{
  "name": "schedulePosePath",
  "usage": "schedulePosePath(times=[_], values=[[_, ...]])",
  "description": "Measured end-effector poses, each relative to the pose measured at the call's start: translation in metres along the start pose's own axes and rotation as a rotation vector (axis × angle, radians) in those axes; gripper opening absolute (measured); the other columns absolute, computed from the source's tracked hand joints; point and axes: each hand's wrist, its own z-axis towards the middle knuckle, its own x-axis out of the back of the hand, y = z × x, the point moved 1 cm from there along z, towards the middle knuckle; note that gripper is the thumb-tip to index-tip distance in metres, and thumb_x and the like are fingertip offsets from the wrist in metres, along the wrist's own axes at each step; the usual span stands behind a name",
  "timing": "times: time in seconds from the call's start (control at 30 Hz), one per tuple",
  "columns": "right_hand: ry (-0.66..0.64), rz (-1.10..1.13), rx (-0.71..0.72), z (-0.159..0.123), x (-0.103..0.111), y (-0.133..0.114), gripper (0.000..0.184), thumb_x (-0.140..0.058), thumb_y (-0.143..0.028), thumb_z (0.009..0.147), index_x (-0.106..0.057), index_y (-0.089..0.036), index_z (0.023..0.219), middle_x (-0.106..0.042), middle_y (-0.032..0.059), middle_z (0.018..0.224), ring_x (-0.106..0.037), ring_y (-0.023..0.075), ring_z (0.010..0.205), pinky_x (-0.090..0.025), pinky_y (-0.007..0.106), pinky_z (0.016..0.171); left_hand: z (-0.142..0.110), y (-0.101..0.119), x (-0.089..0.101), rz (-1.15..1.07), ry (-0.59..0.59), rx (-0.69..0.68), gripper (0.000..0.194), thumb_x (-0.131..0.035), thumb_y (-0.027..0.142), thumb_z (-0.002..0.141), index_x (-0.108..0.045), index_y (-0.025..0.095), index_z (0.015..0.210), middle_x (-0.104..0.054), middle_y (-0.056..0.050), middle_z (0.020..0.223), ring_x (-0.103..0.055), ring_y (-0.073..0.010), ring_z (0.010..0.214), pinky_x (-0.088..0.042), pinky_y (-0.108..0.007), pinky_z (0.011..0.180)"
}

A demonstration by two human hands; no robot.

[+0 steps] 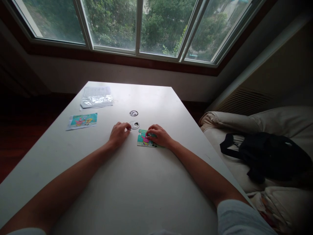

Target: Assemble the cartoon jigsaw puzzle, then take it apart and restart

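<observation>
A small jigsaw puzzle (142,140) with a pink cartoon figure on green and teal lies flat on the white table. Its upper edge is uneven. My right hand (158,135) rests over its right part, fingers curled and tips down on the pink figure, covering that side. To the left, my left hand (119,133) has thumb and forefinger drawn together beside the rim of a round, clear-edged disc (135,124). Anything between those fingertips is too small to tell. Farther back lies a second round disc (133,113) with a dark and white pattern.
A cartoon picture card (83,121) lies on the left of the table (137,189), with papers and a clear plastic sleeve (96,97) behind it. On the right, a black bag (271,156) sits on a cream sofa (227,121). Windows (161,29) stand beyond the far table edge.
</observation>
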Motion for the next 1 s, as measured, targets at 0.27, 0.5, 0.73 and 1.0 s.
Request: schedulePosePath(times=[0.27,0.5,0.73,1.0], values=[[-0.029,0.017,0.034,0.004,-0.003,-0.011,0.017,-0.068,-0.039,0.094,-0.074,-0.027,0.105,-0.065,0.0082,0.112,-0.059,0.0229,0.103,-0.049,0.040,0.094,-0.008,0.024,-0.005,-0.198,-0.061,0.112,0.014,-0.062,0.034,0.089,-0.071,0.026,0.094,-0.074,0.001,0.088,-0.065,-0.0181,0.081,-0.048,-0.032,0.080],[-0.040,0.029,0.061,0.005,-0.005,-0.013,0.018,-0.069,-0.038,0.093,-0.073,-0.026,0.105,-0.066,0.0086,0.111,-0.058,0.0233,0.102,-0.049,0.041,0.095,-0.010,0.032,-0.010,-0.095,-0.092,0.099,0.012,-0.064,0.036,0.088,-0.073,0.027,0.088,-0.073,0.000,0.085,-0.064,-0.0228,0.092,-0.043,-0.038,0.088],[-0.045,0.034,0.070,0.006,-0.004,-0.015,0.016,-0.069,-0.037,0.093,-0.073,-0.026,0.104,-0.066,0.0088,0.111,-0.059,0.0233,0.102,-0.049,0.041,0.094,-0.011,0.030,-0.013,-0.063,-0.088,0.084,0.012,-0.063,0.036,0.088,-0.073,0.028,0.088,-0.074,0.000,0.087,-0.061,-0.0252,0.096,-0.038,-0.041,0.091],[-0.039,0.033,0.074,0.005,-0.007,-0.012,0.019,-0.069,-0.040,0.093,-0.073,-0.026,0.105,-0.065,0.0088,0.112,-0.058,0.0233,0.102,-0.049,0.041,0.094,-0.012,0.030,-0.012,-0.069,-0.086,0.089,0.012,-0.062,0.034,0.089,-0.072,0.028,0.089,-0.074,0.000,0.086,-0.062,-0.0245,0.096,-0.039,-0.040,0.090]])
